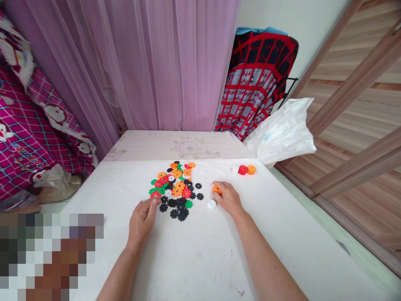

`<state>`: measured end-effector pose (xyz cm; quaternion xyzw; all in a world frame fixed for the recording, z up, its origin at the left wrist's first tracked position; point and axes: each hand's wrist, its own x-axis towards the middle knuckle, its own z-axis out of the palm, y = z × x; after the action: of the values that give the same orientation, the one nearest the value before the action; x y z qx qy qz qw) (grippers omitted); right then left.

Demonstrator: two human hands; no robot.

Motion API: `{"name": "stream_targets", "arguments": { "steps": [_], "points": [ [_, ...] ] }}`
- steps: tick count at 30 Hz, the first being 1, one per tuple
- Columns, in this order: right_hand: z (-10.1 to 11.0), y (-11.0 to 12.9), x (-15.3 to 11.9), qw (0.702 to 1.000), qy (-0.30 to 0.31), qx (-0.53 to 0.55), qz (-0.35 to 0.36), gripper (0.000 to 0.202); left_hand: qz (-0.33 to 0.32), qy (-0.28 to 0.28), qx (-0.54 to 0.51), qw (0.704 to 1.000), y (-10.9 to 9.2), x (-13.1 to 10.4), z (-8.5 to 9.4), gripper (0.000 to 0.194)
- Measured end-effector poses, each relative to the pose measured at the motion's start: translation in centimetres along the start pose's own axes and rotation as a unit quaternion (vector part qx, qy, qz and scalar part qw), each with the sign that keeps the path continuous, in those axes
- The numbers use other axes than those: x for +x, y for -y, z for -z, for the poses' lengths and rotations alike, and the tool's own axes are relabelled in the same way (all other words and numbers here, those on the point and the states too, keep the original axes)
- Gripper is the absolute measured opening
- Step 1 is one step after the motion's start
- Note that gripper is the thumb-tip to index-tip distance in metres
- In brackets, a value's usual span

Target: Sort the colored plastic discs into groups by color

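Flat notched plastic snowflake discs lie in a loose pile (178,189) in the middle of the white-covered table, in orange, red, green, white and black. Between the thumb and fingers of my right hand (230,198) are orange snowflake discs (217,190), held just above the cloth. A white snowflake disc (212,204) lies beside that thumb. At the pile's left edge, my left hand (144,215) has its fingers curled together, with the tips by a red snowflake disc (155,195). Whatever those fingers pinch, if anything, is hidden.
Red, orange and white discs (242,169) sit together at the far right of the table (194,259). Behind them, a white plastic bag (285,129) hangs over the edge. Purple curtains (169,62) stand at the back, and a wooden wardrobe (354,108) at the right.
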<state>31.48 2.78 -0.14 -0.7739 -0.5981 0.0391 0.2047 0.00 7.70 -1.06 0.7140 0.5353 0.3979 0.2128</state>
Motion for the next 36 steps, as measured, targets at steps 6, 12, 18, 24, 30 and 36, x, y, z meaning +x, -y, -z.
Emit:
{"name": "stream_targets", "arguments": {
  "steps": [6,12,18,24,30,36],
  "points": [
    [-0.4,-0.4,0.0,1.000,-0.006,-0.003,-0.003,0.042,0.003,-0.002,-0.001,1.000,0.6,0.0,-0.3,0.042],
    [0.8,0.7,-0.2,0.994,-0.095,-0.001,0.047,0.033,-0.008,0.003,0.004,1.000,0.7,-0.1,-0.3,0.039],
    [2.2,6.7,-2.1,0.990,0.037,0.017,0.136,0.022,-0.033,0.014,0.014,0.999,0.5,0.0,-0.3,0.032],
    [1.8,10.7,-4.2,0.974,0.167,-0.035,0.147,0.017,-0.107,0.064,0.079,0.989,0.1,-0.4,-0.8,0.026],
    [0.5,11.5,-4.8,0.972,0.168,-0.040,0.160,0.022,-0.094,0.070,0.089,0.989,0.2,-0.4,-1.0,0.027],
    [0.1,12.2,-4.8,0.974,0.144,-0.044,0.172,0.022,-0.087,0.055,0.082,0.991,0.6,-0.2,-1.1,0.027]
  ]
}}
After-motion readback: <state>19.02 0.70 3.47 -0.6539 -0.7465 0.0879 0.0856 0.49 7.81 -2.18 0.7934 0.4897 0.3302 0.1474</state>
